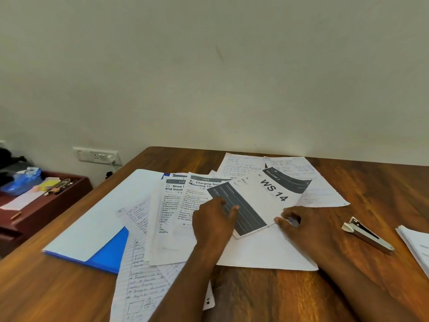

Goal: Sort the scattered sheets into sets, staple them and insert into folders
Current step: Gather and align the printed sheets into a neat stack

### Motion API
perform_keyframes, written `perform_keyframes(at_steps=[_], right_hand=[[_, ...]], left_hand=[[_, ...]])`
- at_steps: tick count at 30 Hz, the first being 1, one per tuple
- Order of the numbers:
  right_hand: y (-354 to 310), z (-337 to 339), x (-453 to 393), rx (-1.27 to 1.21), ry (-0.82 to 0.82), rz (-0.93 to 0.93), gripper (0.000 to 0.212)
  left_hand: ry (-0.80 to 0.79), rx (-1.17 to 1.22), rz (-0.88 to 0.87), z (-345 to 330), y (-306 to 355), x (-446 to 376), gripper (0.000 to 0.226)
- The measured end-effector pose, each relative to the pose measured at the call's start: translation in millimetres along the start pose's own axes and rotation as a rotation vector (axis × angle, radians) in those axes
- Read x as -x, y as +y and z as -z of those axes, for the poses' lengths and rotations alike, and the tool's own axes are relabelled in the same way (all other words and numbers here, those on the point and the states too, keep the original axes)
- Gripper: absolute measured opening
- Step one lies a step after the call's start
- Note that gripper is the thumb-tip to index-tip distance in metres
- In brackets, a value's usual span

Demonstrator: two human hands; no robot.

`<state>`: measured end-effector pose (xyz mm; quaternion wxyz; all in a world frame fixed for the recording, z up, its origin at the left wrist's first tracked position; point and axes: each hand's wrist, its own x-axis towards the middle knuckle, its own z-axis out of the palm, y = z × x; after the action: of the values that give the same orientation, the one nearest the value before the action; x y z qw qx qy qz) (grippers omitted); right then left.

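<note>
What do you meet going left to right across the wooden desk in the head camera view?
Blue folder with a pale cover → handwritten lined sheets → printed instruction sheets → left hand → white sheet printed WS 14 → right hand → metal stapler → stack of white sheets at the edge.

A brown wooden table [301, 298] stands against the wall, and a mess of paper sheets [176, 219] is spread over its middle, some printed and some with handwriting. A blue folder [109, 252] lies on the table at the left with a big white sheet on top of it, and the loose papers overlap its right edge. A stapler [368, 235] lies on the bare wood to the right of the sheets, and a small stack of papers [417, 247] lies near it at the right edge
</note>
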<state>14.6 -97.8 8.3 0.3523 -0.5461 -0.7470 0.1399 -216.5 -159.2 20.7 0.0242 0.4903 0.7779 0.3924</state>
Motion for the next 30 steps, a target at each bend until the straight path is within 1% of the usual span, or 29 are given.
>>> perform_keyframes(at_steps=[2,4,7,11,13,17,20,22,24,26,30], right_hand=[[3.1,3.2,-1.2,0.003,0.012,0.009,0.023],[6.6,5.0,-2.9,0.051,0.01,0.051,0.02],[16.1,9.7,-7.5,0.102,-0.06,0.104,0.021],[19.5,15.3,-6.0,0.062,-0.149,0.16,0.021],[16.8,18.1,-4.3,-0.011,-0.197,0.149,0.019],[14.3,28.2,-7.4,-0.303,-0.307,0.007,0.011],[13.3,29.1,-10.5,-0.386,-0.283,-0.055,0.011],[12.6,26.1,-13.3,-0.448,-0.21,-0.111,0.015],[14.1,20.4,-16.3,-0.502,-0.129,-0.166,0.02],[17.9,15.3,-18.9,-0.506,-0.052,-0.226,0.026],[22.3,10.4,-22.3,-0.505,0.004,-0.243,0.043]], left_hand=[[0.039,-0.014,-0.022,-0.3,-2.2,-1.4,0.054],[0.06,-0.041,-0.045,-1.2,-4.8,-2.8,0.061],[0.013,-0.107,-0.084,-4.3,-7.6,-5.8,0.077],[-0.038,-0.14,-0.093,-7.7,-10.9,-6.4,0.089],[-0.073,-0.14,-0.058,-7.1,-11.2,-8.7,0.093],[-0.149,-0.16,0.026,-1.1,-8.5,-9.9,0.097],[-0.16,-0.161,0.029,3.1,-4.3,-5.9,0.093],[-0.172,-0.205,0.053,5.9,-2.0,-6.3,0.097],[-0.175,-0.199,0.088,8.2,-1.2,-8.9,0.1],[-0.175,-0.123,0.103,9.3,-0.1,-9.8,0.092],[-0.199,0.126,0.072,9.0,-2.3,-9.7,0.054]])
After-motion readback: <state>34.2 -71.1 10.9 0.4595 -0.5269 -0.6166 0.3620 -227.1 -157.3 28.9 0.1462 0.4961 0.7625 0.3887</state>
